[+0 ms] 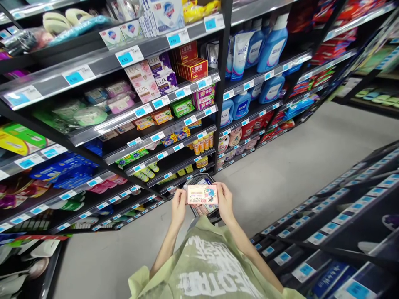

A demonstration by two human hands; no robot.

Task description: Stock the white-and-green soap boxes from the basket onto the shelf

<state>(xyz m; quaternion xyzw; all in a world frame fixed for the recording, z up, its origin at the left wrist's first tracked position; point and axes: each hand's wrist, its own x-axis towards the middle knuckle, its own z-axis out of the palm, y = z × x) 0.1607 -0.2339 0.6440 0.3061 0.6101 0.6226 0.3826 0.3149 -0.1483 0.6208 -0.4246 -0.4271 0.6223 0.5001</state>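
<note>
I hold a small pink box (202,194) with a flower print in both hands, low in front of me. My left hand (178,206) grips its left end and my right hand (225,201) grips its right end, fingers closed round the edges. Just beyond the box a dark wire shopping basket (195,180) stands on the floor with a few packs in it.
Black shelves (162,104) on the left carry soap boxes, packets and blue detergent bottles (274,45) with blue price tags. Another shelf rack (343,216) runs along the right. A grey floor aisle (296,158) stretches ahead between them.
</note>
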